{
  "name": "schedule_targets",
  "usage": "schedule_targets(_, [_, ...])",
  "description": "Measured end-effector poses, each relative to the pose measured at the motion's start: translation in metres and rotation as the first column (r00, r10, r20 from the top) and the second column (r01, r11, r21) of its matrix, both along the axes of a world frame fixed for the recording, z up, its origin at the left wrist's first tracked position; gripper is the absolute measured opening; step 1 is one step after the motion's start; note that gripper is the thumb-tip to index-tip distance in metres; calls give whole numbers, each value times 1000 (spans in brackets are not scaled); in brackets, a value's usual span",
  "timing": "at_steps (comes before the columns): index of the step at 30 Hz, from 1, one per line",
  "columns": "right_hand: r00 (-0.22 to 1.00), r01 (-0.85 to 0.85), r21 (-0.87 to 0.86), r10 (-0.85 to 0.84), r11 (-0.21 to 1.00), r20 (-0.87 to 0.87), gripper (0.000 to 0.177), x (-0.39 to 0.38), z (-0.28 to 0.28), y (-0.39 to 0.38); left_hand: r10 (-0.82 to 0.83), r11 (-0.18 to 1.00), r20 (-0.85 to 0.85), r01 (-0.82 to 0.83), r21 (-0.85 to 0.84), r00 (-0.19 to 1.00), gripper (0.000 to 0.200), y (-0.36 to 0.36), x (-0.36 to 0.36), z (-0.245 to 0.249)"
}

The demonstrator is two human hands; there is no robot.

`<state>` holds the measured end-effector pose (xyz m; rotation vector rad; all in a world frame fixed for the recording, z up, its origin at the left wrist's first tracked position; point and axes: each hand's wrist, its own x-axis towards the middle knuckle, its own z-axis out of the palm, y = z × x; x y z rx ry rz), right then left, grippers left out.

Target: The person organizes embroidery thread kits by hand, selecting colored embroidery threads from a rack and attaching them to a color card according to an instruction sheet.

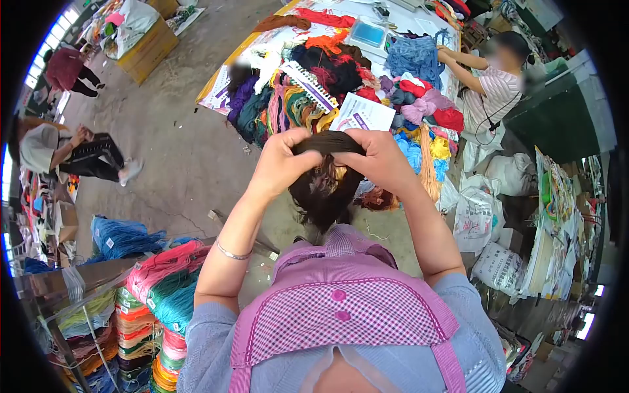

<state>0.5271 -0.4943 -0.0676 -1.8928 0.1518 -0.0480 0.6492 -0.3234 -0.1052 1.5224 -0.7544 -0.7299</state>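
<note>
A dark brown skein of thread [321, 200] hangs in a loop in front of my apron, stretched between both hands. My left hand [283, 159] grips its upper left side, with the thumb pressed inward across the strands. On the upper right, my right hand [383, 157] holds the same skein, its thumb pointing toward the left one. The strands across the top look taut, and the lower part hangs loose. Just beyond my hands lie a white printed card [362, 114] and a heap of multicoloured skeins [298, 108] on the table.
A co-worker [495, 85] at the table's right handles blue-grey thread [414, 60]. Two other people are on the left, one seated [72, 147]. A rack with bright thread bundles [167, 278] stands at lower left. White sacks [477, 213] sit on the right.
</note>
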Motion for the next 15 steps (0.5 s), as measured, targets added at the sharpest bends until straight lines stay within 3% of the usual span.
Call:
schedule_targets(1, [997,68,-222,-59,973,47,18,0,2,2,6,1000,0,-6,2,1000,11,-1,-1,-1])
schedule_targets(2, [997,63,-219,-54,974,47,18,2,1,4,38,994,-69,-44,-98,997,11,-3,-3,-2])
schedule_targets(3, [995,86,-183,-76,979,64,18,3,-3,6,61,977,-140,-88,-194,988,12,-3,-4,-1])
schedule_targets(5, [993,105,-148,-95,983,77,18,5,-10,6,-11,976,-384,-74,-206,923,10,2,-4,4])
schedule_targets(7, [996,70,73,-74,995,56,18,10,-19,3,-2,968,-499,-122,-217,866,6,2,-7,12])
schedule_targets(9, [995,81,22,-82,996,64,17,11,-21,3,-158,973,-444,62,-224,882,13,11,1,12])
schedule_targets(10, [995,68,53,-72,996,70,16,11,-19,3,-97,993,-331,70,-93,939,24,15,1,14])
schedule_targets(12, [995,52,85,-59,995,76,16,11,-22,3,-46,999,-70,45,-15,997,31,10,-4,9])
schedule_targets(14, [997,45,175,-55,984,55,18,11,-32,5,-78,997,-64,78,10,995,24,10,-6,5])
schedule_targets(15, [997,45,175,-56,984,57,18,10,-32,6,-65,998,-161,62,-23,985,20,9,-7,5])
